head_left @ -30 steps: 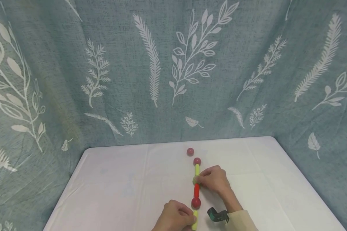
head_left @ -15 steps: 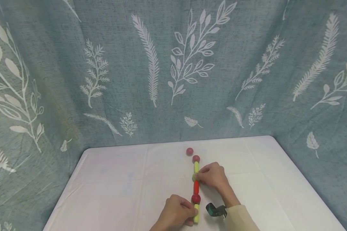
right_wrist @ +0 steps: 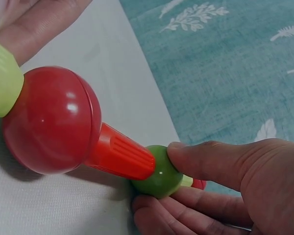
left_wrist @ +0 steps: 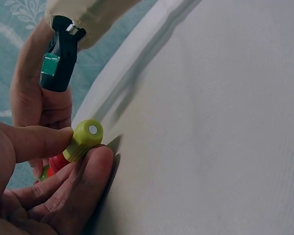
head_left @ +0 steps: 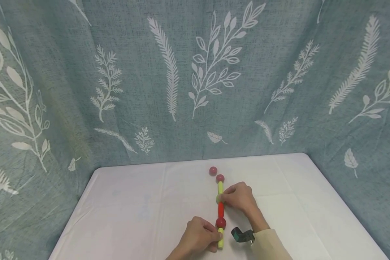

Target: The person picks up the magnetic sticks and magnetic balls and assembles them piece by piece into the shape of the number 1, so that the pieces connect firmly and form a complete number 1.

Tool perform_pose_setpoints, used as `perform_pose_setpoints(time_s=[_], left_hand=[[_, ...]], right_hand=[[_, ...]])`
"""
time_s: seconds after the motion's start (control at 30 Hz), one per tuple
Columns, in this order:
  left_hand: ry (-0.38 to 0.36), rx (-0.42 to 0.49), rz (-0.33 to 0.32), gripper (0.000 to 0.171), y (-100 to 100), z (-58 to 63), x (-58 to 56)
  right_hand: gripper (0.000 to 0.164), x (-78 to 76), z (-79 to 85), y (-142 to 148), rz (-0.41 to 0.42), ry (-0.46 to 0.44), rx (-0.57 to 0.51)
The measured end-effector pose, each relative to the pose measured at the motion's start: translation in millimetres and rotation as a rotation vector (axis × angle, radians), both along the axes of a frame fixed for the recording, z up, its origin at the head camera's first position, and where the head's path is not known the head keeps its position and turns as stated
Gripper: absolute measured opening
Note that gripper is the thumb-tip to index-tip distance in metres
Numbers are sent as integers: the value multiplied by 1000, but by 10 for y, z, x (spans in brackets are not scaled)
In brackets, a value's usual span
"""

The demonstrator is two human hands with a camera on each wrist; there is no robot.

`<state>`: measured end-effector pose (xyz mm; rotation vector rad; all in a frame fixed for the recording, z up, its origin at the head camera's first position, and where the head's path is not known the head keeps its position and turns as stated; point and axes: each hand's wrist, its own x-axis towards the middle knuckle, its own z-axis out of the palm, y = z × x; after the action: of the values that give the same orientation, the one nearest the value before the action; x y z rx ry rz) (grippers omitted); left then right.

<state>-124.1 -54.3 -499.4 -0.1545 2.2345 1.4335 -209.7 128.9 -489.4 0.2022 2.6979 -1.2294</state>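
Note:
A chain of toy rods and balls runs straight away from me over the white table. My left hand (head_left: 199,234) pinches the near yellow-green rod (left_wrist: 83,141) between thumb and fingers; a silvery disc shows on its free end. Its other end meets a large red ball (right_wrist: 54,120). Beyond that ball comes a red rod (right_wrist: 121,152), then a green ball (right_wrist: 159,172), which my right hand (head_left: 239,198) pinches between thumb and fingers. Past the green ball, another yellow-green rod (head_left: 220,187) leads to a red ball (head_left: 220,178) at the far end.
A separate red ball (head_left: 213,170) lies near the table's back edge, just beyond the chain. The white cloth-covered table (head_left: 126,213) ends at a blue-green leaf-patterned curtain (head_left: 182,90). A dark wrist camera (head_left: 242,235) sits at the right cuff.
My left hand has moved the near yellow-green rod forward against the large red ball, closing the gap between them. The chain and my right hand have shifted slightly away from me.

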Motion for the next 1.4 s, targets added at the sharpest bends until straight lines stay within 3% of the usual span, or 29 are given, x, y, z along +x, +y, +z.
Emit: perform_pose_setpoints(time_s=[0.6, 0.8, 0.97, 1.07, 1.13, 1.23, 1.4], left_hand=[[68, -18, -30, 15, 14, 3, -33], [72, -52, -76, 15, -43, 75, -63], [119, -104, -133, 19, -225, 208, -222], [160, -71, -150, 25, -346, 292, -352], [225, -40, -156, 29, -425, 330, -442], [335, 11, -133, 34, -518, 352, -596], [465, 81, -30, 35, -571, 319, -876]], right_hand=[[15, -7, 9, 18, -19, 0, -5], [16, -31, 6, 19, -20, -10, -10], [16, -39, 12, 35, -21, -9, -5], [16, -51, 23, 50, -29, -14, -5], [16, -63, 29, 61, -30, -14, -5], [17, -81, 28, 75, -34, -15, -6], [18, -95, 14, 92, -40, -20, -8]])
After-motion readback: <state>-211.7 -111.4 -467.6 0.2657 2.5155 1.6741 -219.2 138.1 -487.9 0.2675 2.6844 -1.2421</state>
